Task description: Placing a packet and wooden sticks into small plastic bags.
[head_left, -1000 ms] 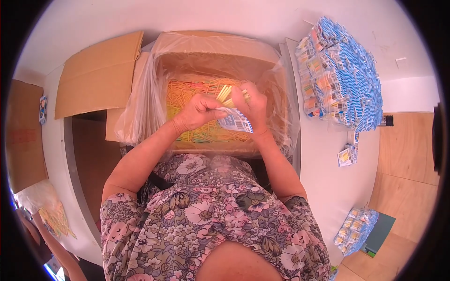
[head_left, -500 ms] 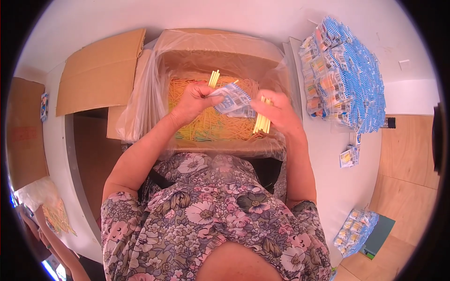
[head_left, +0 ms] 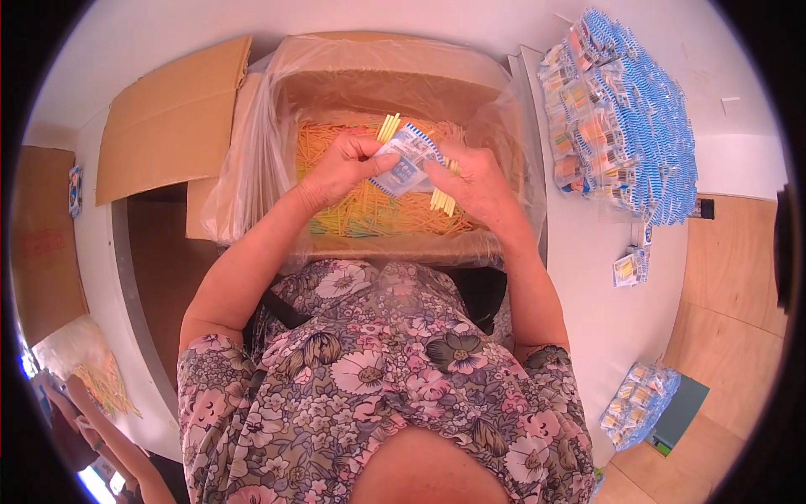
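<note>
My left hand (head_left: 342,168) pinches a small clear plastic packet (head_left: 409,168) with blue striped edges and print. Behind that hand's fingers a bundle of thin yellow sticks (head_left: 389,126) pokes up; how it is held is hidden. My right hand (head_left: 474,183) is closed round a second bundle of thin yellow sticks (head_left: 442,202), whose ends show below the fingers. Its thumb and fingertips touch the packet's right edge. Both hands are over a cardboard box (head_left: 369,249) lined with clear plastic film, which holds many loose thin sticks in orange, yellow and green (head_left: 353,220).
A tall pile of filled blue-edged packets (head_left: 638,126) stands at the right on the white table (head_left: 588,294), with a few loose packets (head_left: 631,267) nearby. Lower right lies a smaller packet heap (head_left: 640,405). A cardboard flap (head_left: 176,122) stands left. Another person's arm (head_left: 117,441) shows lower left.
My right hand has moved left and its fingers now meet the packet's edge. The packet has turned a little in my left hand, which still grips it.
</note>
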A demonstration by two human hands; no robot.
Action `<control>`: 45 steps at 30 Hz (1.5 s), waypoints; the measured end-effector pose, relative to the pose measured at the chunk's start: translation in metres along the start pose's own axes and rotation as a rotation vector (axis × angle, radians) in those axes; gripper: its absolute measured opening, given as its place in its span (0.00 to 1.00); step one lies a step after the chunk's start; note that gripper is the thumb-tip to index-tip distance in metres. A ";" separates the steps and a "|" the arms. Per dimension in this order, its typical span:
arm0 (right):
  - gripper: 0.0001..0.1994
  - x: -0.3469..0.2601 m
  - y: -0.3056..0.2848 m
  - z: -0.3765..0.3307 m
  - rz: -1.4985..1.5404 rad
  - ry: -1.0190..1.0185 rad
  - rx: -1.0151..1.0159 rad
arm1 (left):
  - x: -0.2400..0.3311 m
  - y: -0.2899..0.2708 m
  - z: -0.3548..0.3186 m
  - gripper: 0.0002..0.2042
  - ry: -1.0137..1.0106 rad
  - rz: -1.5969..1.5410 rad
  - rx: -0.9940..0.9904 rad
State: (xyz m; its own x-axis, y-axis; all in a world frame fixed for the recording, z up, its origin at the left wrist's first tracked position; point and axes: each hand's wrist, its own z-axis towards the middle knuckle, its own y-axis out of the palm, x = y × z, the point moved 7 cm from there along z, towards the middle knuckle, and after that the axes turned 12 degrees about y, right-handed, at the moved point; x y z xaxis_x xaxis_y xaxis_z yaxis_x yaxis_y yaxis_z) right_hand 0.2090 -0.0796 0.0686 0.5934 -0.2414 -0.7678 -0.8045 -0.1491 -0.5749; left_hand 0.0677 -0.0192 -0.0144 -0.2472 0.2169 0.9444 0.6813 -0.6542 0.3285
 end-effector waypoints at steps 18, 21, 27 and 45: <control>0.13 0.077 0.043 -0.008 -0.201 0.117 -0.170 | 0.003 -0.009 0.002 0.06 0.011 -0.044 0.029; 0.13 0.061 0.027 -0.005 -0.048 0.127 -0.179 | -0.003 -0.013 0.002 0.06 0.059 0.017 -0.030; 0.13 0.016 -0.002 0.003 0.166 0.094 -0.130 | -0.002 -0.013 0.002 0.05 0.078 0.043 -0.018; 0.09 0.046 0.023 0.004 0.226 0.140 -0.227 | -0.002 -0.016 0.003 0.04 0.038 -0.013 0.008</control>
State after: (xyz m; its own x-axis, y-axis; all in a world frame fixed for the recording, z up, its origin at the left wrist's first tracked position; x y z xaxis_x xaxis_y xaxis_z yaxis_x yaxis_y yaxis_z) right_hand 0.2177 -0.0905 0.0191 0.4028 -0.4199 -0.8133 -0.9096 -0.2827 -0.3045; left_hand 0.0589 -0.0070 -0.0218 -0.2823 0.1976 0.9388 0.6832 -0.6456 0.3413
